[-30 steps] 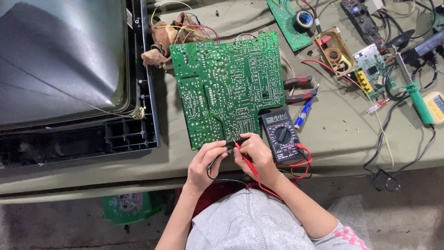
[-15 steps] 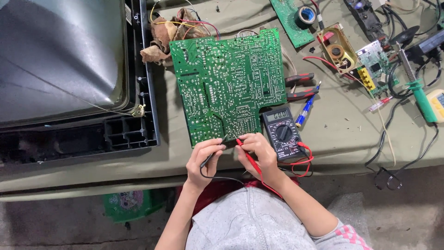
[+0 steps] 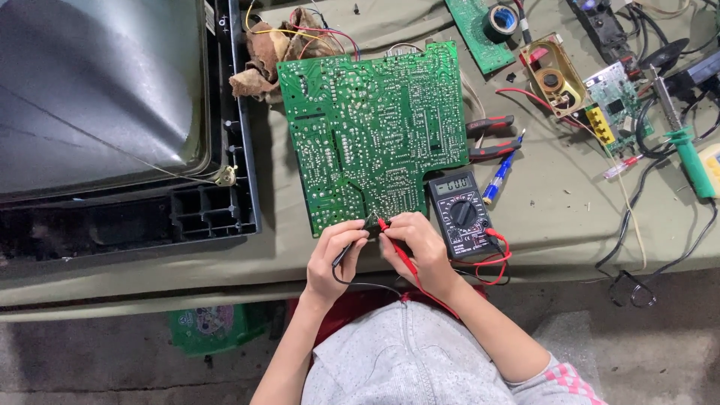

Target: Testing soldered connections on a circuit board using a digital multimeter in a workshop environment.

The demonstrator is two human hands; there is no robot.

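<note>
A large green circuit board (image 3: 375,131) lies solder side up on the olive table cover. My left hand (image 3: 332,257) grips a black test probe (image 3: 352,244) whose tip touches the board's near edge. My right hand (image 3: 416,247) grips a red test probe (image 3: 391,241), its tip on the same edge close beside the black one. A dark multimeter (image 3: 459,214) sits just right of my right hand, with red leads looping from it.
An old television shell (image 3: 112,120) lies at the left. Red-handled pliers (image 3: 491,139), a blue pen (image 3: 499,176), a small green board (image 3: 474,30) with a tape roll, a yellow coil frame (image 3: 553,75) and a green-handled soldering iron (image 3: 690,157) lie to the right. Cables trail off the edge.
Both hands have shifted slightly along the board's near edge, with the probe tips closer together. The rest of the view has hardly changed.
</note>
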